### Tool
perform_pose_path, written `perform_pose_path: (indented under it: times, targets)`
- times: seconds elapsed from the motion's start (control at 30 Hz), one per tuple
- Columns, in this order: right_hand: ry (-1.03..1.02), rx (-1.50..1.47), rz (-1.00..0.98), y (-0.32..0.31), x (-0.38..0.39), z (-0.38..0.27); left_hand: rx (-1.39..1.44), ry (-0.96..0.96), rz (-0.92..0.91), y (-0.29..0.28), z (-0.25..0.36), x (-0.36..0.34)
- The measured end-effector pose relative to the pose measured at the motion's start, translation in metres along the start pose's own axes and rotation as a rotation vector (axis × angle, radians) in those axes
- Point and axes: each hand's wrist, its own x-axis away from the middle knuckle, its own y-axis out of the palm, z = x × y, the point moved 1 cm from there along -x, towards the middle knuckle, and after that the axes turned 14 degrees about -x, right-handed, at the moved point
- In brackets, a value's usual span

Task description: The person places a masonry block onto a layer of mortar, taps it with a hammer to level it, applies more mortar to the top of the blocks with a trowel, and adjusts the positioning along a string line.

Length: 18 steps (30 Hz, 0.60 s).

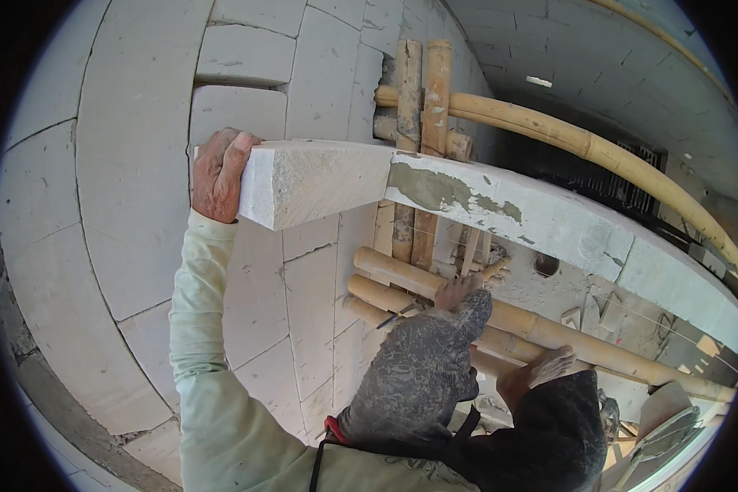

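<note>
My left hand (219, 174) is clasped over the left end of a white lightweight concrete block (328, 182). Its fingers curl round the top edge and end face, beside the block wall. The block's right end meets a row of white blocks (586, 221), or lies very close to it. Grey mortar (439, 187) is smeared on the row's near face, just right of that joint. My right hand does not show in the picture.
Bamboo poles (566, 325) run below the row, with my bare feet on or beside them. Upright bamboo poles (408, 107) are tied near the block wall (143, 164). A long bamboo pole (582, 139) crosses behind. A thin dark tool (395, 316) lies near the poles.
</note>
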Motion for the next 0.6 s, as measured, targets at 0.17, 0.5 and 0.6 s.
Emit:
perform_pose_path:
  times: [0.17, 0.5, 0.6]
  targets:
    - [-0.086, 0.453, -0.068, -0.044, 0.063, -0.003, -0.050, 0.119, 0.085, 0.004, 0.006, -0.002]
    - [-0.487, 0.837, -0.188, -0.077, 0.221, -0.116, 0.000, 0.121, 0.135, 0.005, 0.000, -0.004]
    - [-0.719, 0.682, -0.085, -0.059, 0.257, -0.166, 0.018, 0.106, 0.117, 0.007, 0.003, -0.006]
